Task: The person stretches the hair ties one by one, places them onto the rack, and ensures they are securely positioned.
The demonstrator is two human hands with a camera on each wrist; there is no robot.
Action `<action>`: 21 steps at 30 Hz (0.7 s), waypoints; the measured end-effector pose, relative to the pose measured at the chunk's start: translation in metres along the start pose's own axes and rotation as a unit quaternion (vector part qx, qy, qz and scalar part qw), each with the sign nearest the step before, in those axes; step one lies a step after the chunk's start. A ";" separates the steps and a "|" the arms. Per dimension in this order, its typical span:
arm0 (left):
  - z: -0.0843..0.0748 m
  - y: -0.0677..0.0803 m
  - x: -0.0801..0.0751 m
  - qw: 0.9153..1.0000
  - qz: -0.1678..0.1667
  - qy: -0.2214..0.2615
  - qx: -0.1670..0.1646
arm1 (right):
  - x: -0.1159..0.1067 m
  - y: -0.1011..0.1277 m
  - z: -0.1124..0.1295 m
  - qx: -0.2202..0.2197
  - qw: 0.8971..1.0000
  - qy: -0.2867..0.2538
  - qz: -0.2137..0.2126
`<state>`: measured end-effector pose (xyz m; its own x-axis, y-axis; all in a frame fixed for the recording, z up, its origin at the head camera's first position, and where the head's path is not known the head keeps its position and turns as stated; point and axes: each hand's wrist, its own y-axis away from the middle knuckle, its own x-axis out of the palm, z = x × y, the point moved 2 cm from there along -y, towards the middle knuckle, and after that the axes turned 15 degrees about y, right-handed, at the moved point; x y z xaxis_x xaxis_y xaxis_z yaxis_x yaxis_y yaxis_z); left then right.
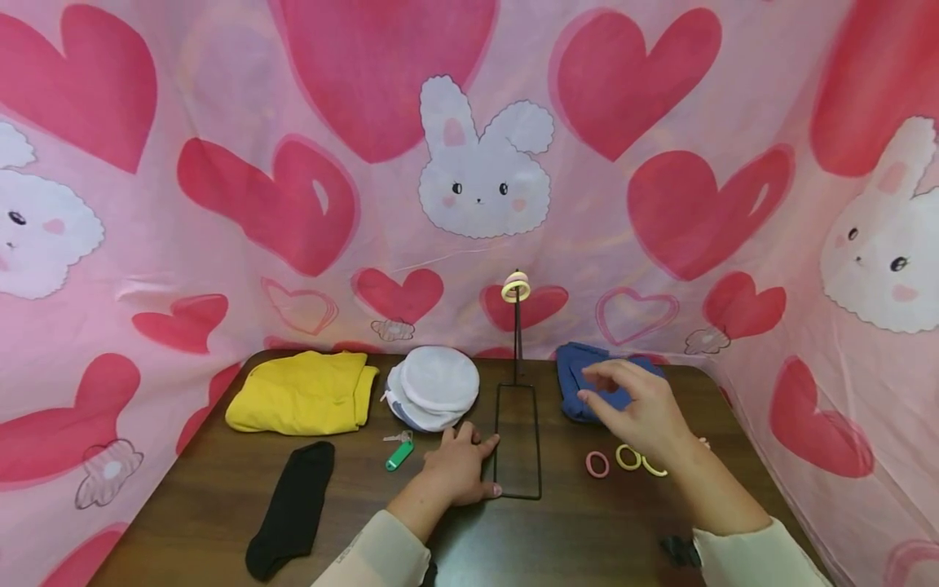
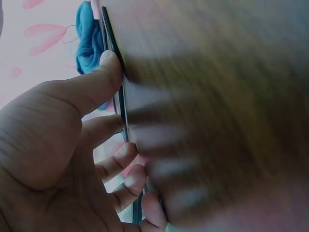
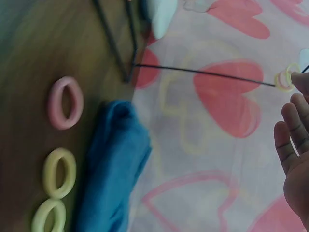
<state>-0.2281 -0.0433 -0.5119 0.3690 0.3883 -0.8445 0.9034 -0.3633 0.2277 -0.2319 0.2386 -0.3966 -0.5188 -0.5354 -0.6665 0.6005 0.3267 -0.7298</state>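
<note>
1. a yellow cloth (image 1: 301, 393) lies folded near the table's (image 1: 220, 505) back left corner.
2. a white mesh pouch (image 1: 433, 386) sits at the back edge, just right of it.
3. a black sock (image 1: 292, 507) lies toward the left edge.
4. a green key tag (image 1: 399, 454) rests in front of the pouch.
5. a blue cloth (image 1: 579, 379) sits bunched at the back right.

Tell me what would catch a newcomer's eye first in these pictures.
First the pink backdrop of red hearts and white bunnies, wrapped round three sides of the table. At mid-table stands a thin wire stand with rings on its tip; the left hand rests on its base. The right hand hovers open above three loose rings, near a blue cloth.
</note>
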 end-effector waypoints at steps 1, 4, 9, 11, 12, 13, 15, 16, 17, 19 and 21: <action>0.000 0.000 0.000 1.000 0.000 0.000 0.000 | 0.000 0.005 -0.002 -0.002 1.000 0.000 0.003; 0.001 -0.001 0.001 1.000 -0.001 0.000 0.001 | -0.001 0.018 -0.010 -0.012 1.000 0.003 0.005; 0.001 -0.002 0.001 1.000 0.004 0.005 0.000 | -0.003 0.039 -0.022 -0.005 0.999 0.017 0.029; 0.001 -0.002 0.001 1.000 0.004 0.006 0.000 | -0.004 0.047 -0.026 0.000 0.999 0.024 0.043; 0.001 -0.002 0.001 1.000 0.004 0.007 -0.001 | -0.004 0.050 -0.028 0.002 0.998 0.025 0.050; 0.001 -0.002 0.001 1.000 0.004 0.007 -0.001 | -0.005 0.054 -0.030 0.003 0.998 0.024 0.056; 0.000 -0.002 0.001 1.000 0.003 0.007 0.000 | -0.005 0.061 -0.034 0.009 0.998 0.020 0.067; 0.001 -0.002 0.001 1.000 0.003 0.007 0.000 | -0.005 0.064 -0.037 0.013 0.997 0.017 0.072; 0.001 -0.001 0.001 1.000 0.003 0.007 0.000 | -0.005 0.067 -0.039 0.018 0.997 0.014 0.078; 0.001 -0.001 0.001 1.000 0.003 0.007 0.000 | -0.005 0.074 -0.045 0.032 0.995 0.016 0.092; 0.001 -0.001 0.000 1.000 0.003 0.007 0.000 | -0.005 0.082 -0.051 0.046 0.993 0.024 0.108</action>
<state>-0.2286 -0.0434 -0.5127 0.3773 0.3971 -0.8366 0.9012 -0.3656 0.2329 -0.2117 0.3079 -0.4608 -0.3984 -0.4229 -0.8139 0.7528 0.3562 -0.5536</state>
